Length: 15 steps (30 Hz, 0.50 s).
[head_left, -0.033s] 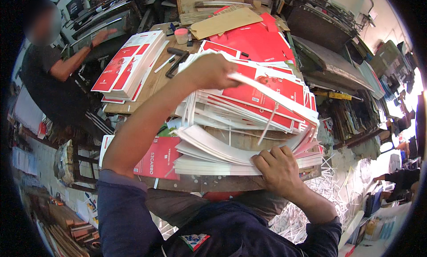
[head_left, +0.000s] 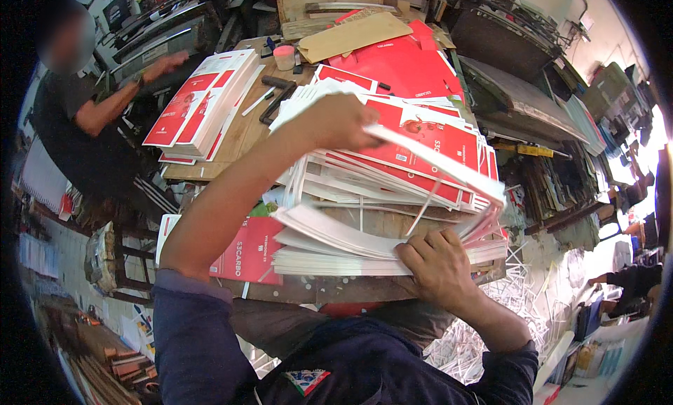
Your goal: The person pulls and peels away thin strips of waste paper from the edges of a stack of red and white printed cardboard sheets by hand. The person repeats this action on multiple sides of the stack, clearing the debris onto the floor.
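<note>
My left hand [head_left: 345,122] is closed round the raised edge of a bundle of white paper sheets [head_left: 438,155]. The bundle arches up and bends back on the right into the paper stack [head_left: 336,265] at the table's near edge. On that stack my right hand [head_left: 438,265] presses with curled fingers, gripping the curved sheets near their right part; its thumb is partly hidden. Behind the raised bundle lies a larger pile of red and white printed sheets [head_left: 403,135]. A red printed sheet [head_left: 249,251] lies left of the near stack.
A tall stack of red and white printed sheets [head_left: 203,104] stands at the left, by a black-handled tool [head_left: 279,97] and a small pink-lidded jar [head_left: 284,57]. Brown card [head_left: 357,37] lies at the back. Paper strips [head_left: 491,328] cover the floor. Another person [head_left: 84,118] works at the left.
My left hand has come slightly down and to the right with the raised sheets. My right hand stays put. The other person's hand has shifted slightly.
</note>
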Tool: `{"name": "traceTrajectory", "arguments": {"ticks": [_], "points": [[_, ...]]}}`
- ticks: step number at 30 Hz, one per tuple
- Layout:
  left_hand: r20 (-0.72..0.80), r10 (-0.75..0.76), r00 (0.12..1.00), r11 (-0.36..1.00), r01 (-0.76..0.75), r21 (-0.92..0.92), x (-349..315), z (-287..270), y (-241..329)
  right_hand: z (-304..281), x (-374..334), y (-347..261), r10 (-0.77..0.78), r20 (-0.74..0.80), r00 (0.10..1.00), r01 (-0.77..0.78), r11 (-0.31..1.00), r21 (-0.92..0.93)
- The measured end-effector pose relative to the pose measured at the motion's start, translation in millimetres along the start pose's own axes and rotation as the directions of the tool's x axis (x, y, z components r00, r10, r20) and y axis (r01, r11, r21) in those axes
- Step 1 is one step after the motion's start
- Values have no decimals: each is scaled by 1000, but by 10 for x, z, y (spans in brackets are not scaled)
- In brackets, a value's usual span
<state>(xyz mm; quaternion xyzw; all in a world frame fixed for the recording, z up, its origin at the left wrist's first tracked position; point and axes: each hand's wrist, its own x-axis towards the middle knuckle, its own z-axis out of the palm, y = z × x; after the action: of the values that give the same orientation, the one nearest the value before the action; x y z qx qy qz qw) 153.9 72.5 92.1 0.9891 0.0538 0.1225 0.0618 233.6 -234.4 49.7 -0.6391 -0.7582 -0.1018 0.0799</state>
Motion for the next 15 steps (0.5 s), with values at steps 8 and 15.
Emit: {"name": "traceTrajectory", "arguments": {"ticks": [8, 15], "points": [[160, -28, 987, 1000, 29, -7, -408, -132, 654, 33, 105, 72, 49, -58, 997, -47, 998, 33], [-34, 27, 999, 999, -28, -29, -1073, -294, 1556, 106, 117, 151, 75, -96, 992, -68, 995, 77]]}}
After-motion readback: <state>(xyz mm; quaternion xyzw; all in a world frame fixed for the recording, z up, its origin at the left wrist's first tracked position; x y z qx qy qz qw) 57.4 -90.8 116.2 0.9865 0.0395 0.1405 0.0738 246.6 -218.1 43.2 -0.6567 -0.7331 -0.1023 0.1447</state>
